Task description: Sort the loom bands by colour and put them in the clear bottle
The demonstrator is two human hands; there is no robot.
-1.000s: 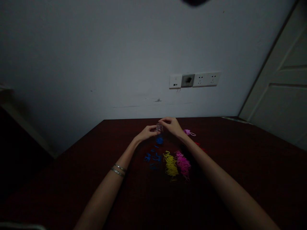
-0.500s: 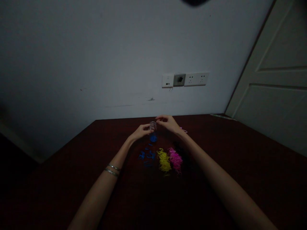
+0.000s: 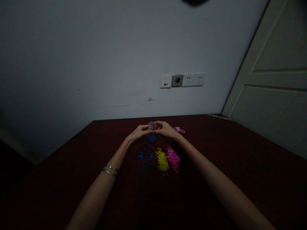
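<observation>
A small clear jar stands upright on the dark table, its mouth uncovered and blue bands in its lower part. My left hand grips the jar from the left, thumb in front. From the other side my right hand has its thumb and fingers closed on the jar too. Loose blue bands lie scattered nearer to me, below the jar. To their right are a heap of yellow bands and a heap of pink bands. A pink cap with a loop lies beyond my right wrist.
The dark reddish table meets a pale wall at its back edge. Sockets and a switch sit on that wall. A panelled door stands at the right. Dark bands, hard to make out, lie beside the pink heap.
My right hand has come down from beside the jar's mouth and closed on its right side. More of the pink cap shows now. My left hand stays on the jar.
</observation>
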